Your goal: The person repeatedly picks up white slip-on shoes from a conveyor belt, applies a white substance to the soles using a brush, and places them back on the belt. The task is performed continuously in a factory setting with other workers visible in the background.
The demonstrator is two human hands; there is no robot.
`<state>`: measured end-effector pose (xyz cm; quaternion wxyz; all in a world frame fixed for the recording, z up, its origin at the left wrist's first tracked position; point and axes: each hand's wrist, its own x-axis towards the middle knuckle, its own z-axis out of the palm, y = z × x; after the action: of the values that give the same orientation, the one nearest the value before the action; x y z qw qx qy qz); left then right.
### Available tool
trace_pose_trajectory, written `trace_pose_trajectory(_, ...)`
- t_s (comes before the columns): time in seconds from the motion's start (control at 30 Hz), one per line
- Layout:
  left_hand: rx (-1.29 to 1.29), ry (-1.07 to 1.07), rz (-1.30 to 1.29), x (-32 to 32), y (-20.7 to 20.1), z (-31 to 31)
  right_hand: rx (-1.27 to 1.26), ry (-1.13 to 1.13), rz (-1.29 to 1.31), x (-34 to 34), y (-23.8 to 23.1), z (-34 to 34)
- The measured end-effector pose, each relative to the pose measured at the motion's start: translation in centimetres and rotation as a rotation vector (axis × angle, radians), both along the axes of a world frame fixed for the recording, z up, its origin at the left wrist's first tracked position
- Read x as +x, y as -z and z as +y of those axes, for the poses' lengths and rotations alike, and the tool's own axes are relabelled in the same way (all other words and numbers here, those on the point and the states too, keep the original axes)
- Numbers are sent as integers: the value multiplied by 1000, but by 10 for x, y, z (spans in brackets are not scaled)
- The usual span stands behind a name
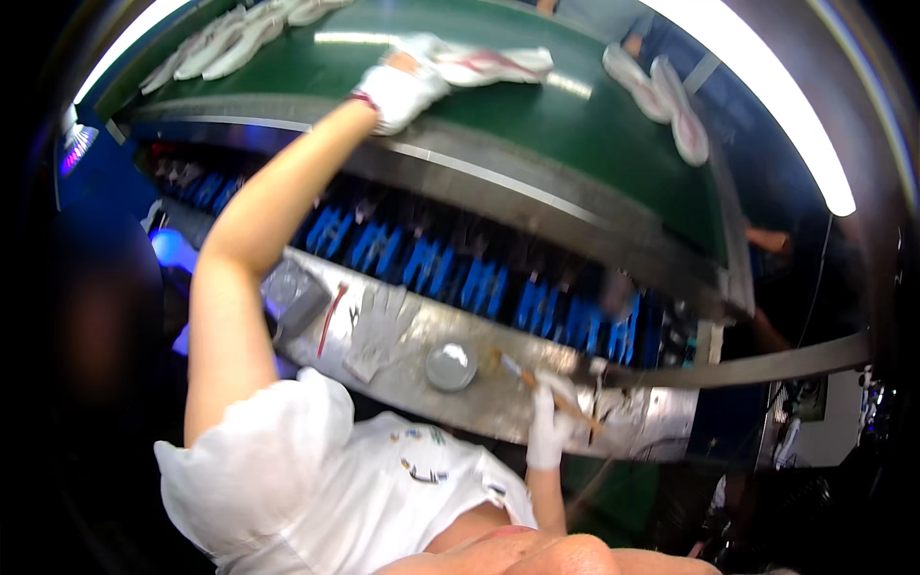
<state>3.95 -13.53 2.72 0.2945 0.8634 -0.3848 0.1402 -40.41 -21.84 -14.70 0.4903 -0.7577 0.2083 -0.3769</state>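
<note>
My left hand (407, 91), in a white glove with a dark red cuff edge, reaches far out over the green conveyor belt (575, 144). Its fingers are closed at the left end of a white shoe sole (498, 67) with a reddish streak along it. Low and close to my body, my right hand (548, 426), also white-gloved, grips a brush (567, 407) with a wooden handle. The brush tip points up and left, near a round cup (450, 367) of pale greyish contents on the metal shelf (412, 388).
More white soles (235, 43) lie at the belt's far left. A pair of soles (661, 101) is at the right, by another person's hand (632, 45). Blue clamp-like parts (426, 264) line the belt's underside. The shelf holds a grey glove (379, 331), red stick (333, 319) and grey container (295, 295).
</note>
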Motion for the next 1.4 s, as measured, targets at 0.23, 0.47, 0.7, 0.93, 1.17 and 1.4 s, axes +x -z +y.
trace_pose_trajectory(0.23,-1159,516,1154,-118,-2,111,-7,-62,300,30,48,19)
trace_pose_trajectory(0.47,-1180,895,1578,-114,16,112,-118,-146,517,49,64,40)
trace_pose_trajectory(0.7,-1361,1075,1274,-117,22,74,-332,-61,288,34,49,52)
trace_pose_trajectory(0.93,-1381,1260,1821,-131,44,85,-357,-69,264,18,62,55)
trace_pose_trajectory(1.17,-1207,624,1550,-189,83,120,366,273,119,21,16,36)
trace_pose_trajectory(1.4,-977,603,1430,-234,101,134,37,135,-303,27,-99,41)
